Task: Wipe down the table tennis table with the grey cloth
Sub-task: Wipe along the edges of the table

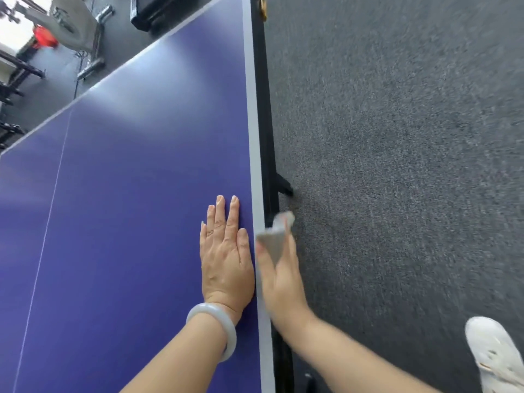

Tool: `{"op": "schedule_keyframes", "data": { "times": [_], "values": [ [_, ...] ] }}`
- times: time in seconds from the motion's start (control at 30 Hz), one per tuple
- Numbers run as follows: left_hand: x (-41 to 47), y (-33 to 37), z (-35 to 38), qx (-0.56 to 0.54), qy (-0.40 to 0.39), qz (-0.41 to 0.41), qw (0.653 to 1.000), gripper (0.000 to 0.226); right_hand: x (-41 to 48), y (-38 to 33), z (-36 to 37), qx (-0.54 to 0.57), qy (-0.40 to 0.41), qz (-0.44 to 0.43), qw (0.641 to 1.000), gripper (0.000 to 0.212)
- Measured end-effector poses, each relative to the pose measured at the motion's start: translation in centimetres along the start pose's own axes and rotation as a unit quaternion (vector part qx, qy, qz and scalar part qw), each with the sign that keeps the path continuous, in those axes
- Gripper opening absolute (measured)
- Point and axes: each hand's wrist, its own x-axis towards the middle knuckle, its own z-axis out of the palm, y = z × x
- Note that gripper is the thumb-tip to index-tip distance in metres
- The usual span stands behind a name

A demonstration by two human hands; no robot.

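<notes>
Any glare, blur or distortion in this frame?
Head view: soft glare on the far part of the table tennis table; right hand and grey cloth motion-blurred; carpet streaked toward the right edge; left hand, flat on the table, is sharp; the wide-angle lens slightly bows the table's edges.

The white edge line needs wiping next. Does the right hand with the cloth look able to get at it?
Likely yes: the right hand holds the grey cloth beside the white edge line, nothing between.

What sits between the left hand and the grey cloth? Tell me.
Only the table's pale edge stripe, head view: left hand flat beside it, grey cloth gripped by the right hand.
</notes>
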Motion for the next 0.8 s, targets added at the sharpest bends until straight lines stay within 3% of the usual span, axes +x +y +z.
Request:
{"op": "schedule_keyframes", "data": {
  "times": [0.1,0.37,0.53,0.67,0.8],
  "values": [
    [0.0,0.0,0.1,0.009,0.004,-0.001,1.0,0.055,-2.6,0.5,0.0,-0.029,-0.005,0.034,0.999,0.075],
    [0.0,-0.2,-0.1,0.009,0.006,0.01,1.0,0.057,14.6,-4.5,0.9,-0.086,-0.016,0.075,0.993,0.076],
    [0.0,0.1,-0.1,0.006,0.021,0.006,1.0,0.056,5.9,-2.1,0.4,-0.046,0.005,0.073,0.996,0.068],
    [0.0,0.1,0.0,0.001,0.027,0.001,1.0,0.057,-2.2,-0.5,-1.0,-0.028,-0.049,0.093,0.994,0.079],
    [-0.1,0.3,-0.3,0.009,0.017,-0.006,1.0,0.057,1.4,-1.6,-0.6,-0.064,-0.052,0.107,0.991,0.086]
  ]
}}
